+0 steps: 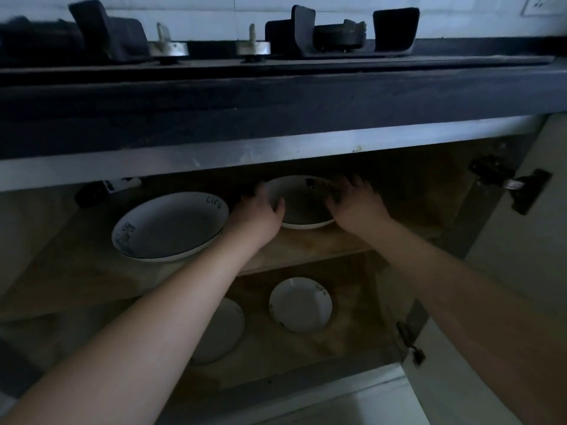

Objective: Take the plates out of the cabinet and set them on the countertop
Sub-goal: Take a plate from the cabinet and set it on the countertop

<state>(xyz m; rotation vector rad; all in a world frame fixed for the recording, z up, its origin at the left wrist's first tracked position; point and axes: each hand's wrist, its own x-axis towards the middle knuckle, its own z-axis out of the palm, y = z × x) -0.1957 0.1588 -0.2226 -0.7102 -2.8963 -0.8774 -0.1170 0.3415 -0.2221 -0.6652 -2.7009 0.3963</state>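
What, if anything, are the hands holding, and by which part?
Both hands are at the rear plate on the upper shelf: the left hand at its left rim, the right hand at its right rim. Whether they grip it yet cannot be told.
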